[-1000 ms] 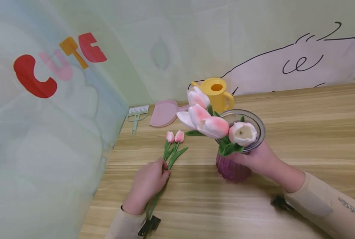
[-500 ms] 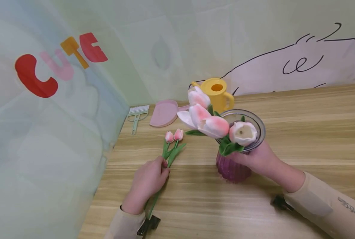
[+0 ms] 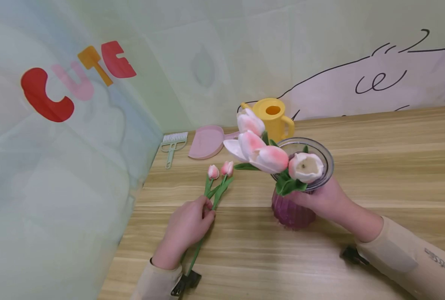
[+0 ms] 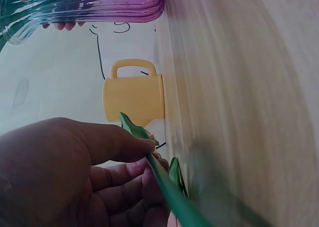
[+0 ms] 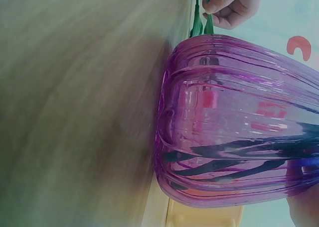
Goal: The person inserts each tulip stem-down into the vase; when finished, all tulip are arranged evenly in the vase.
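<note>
My left hand (image 3: 188, 225) pinches the green stem of an artificial pink-and-white tulip (image 3: 227, 168) between thumb and fingers. A second tulip (image 3: 213, 171) is close beside it, its stem partly hidden by the hand. In the left wrist view the pinched stem (image 4: 172, 194) runs slantwise just above the wood. My right hand (image 3: 329, 200) grips a ribbed purple glass vase (image 3: 291, 212) just below its clear rim. Several larger tulips (image 3: 269, 160) stand in the vase, most leaning left over the rim. Their dark stems (image 5: 239, 150) show through the glass in the right wrist view.
Against the back wall stands a yellow watering can (image 3: 272, 121). Left of it lie a pink dustpan (image 3: 207, 141) and a small pale-green brush (image 3: 173, 146) on the wooden table (image 3: 387, 166). A printed cloth wall (image 3: 95, 166) borders the table on the left.
The two small tulip heads shift slightly left, then right, ending a little farther apart. My left hand keeps its pinch, and my right hand and the vase stay in place.
</note>
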